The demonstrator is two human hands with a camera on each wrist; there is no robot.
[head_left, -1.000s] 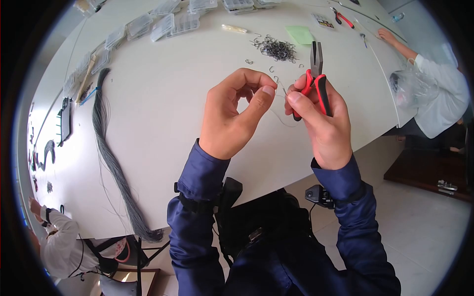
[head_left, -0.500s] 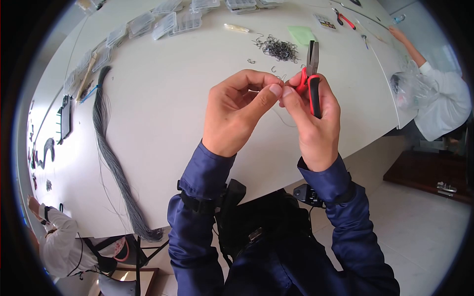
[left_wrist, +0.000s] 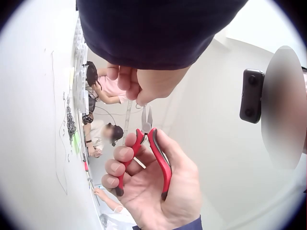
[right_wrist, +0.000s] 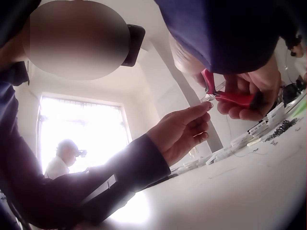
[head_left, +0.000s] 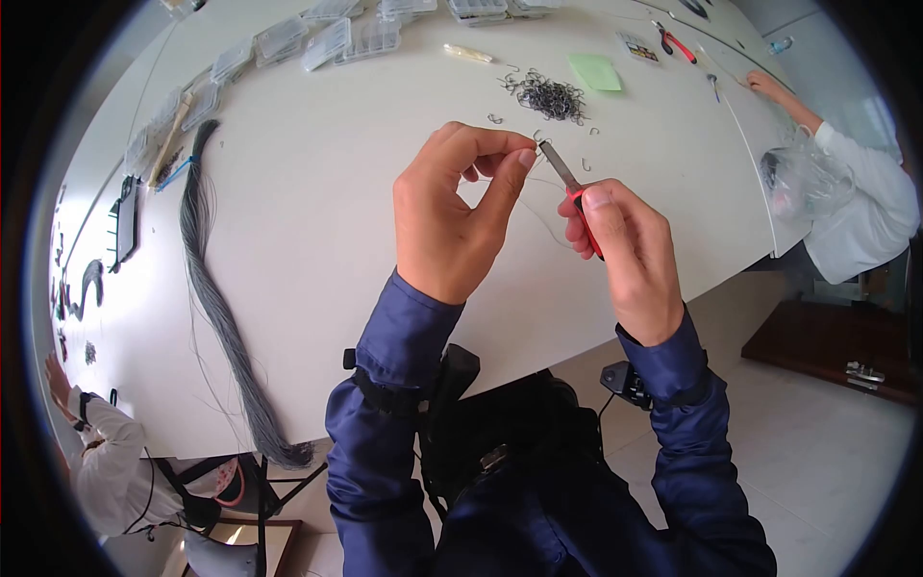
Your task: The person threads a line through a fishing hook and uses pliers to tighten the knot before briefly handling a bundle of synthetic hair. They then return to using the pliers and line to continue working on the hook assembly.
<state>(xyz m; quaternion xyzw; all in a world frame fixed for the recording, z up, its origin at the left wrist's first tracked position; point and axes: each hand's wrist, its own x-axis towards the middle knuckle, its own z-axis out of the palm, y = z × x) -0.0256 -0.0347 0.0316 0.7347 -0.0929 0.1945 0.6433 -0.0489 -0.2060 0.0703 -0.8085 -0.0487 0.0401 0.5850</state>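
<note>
My left hand [head_left: 452, 207] pinches a tiny fish hook [head_left: 540, 138] between thumb and index finger; the fingertips cover part of it. A thin line [head_left: 548, 229] curves below, between the two hands. My right hand [head_left: 635, 245] grips pliers [left_wrist: 146, 127] with red and black handles. In the left wrist view their jaws are slightly parted, with the tips right at my left fingertips. Above the table, both hands are raised in front of my body. Beyond them lies a pile of dark hooks [head_left: 546, 97], with a few loose ones around it.
A long bundle of grey strands [head_left: 216, 288] lies on the left of the white table [head_left: 327, 212]. Clear plastic boxes [head_left: 365, 40] line the far side. A green paper [head_left: 595, 72] and other pliers [head_left: 679, 45] are at the back right. People in white sit at both sides.
The right hand first met the left at the fingertips, then drew back and turned the pliers, whose jaws now point at the hook. The left hand kept its pinch throughout.
</note>
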